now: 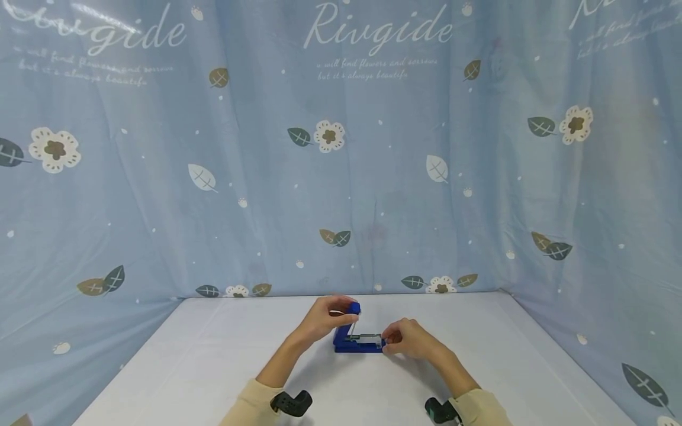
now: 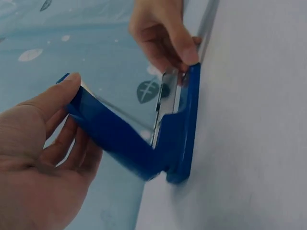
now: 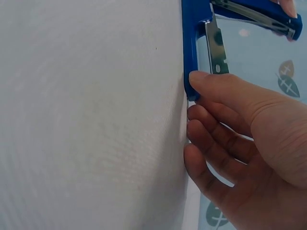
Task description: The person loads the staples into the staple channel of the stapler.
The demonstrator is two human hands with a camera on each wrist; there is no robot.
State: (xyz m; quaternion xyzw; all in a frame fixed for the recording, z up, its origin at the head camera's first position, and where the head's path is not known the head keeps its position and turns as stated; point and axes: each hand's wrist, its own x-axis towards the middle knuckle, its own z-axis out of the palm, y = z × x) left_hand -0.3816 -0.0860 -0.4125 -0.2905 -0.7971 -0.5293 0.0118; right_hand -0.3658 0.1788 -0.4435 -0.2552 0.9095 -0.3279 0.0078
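A blue stapler [image 1: 358,348] stands on the white table with its top arm swung up and its metal staple channel [image 2: 167,98] exposed. My left hand [image 1: 321,319] pinches the tip of the raised top arm [image 2: 112,132] between thumb and fingers. At the other end, my right hand [image 1: 412,339] grips the front end of the base [image 3: 191,57], the thumb lying over its edge. A thin metal rod runs between the raised arm and the channel. Whether staples lie in the channel is too small to tell.
The white table [image 1: 213,355] spreads around the stapler. A light blue curtain [image 1: 341,195] printed with leaves and flowers hangs behind it and at both sides. Dark wrist-worn devices [image 1: 291,404] sit on both forearms.
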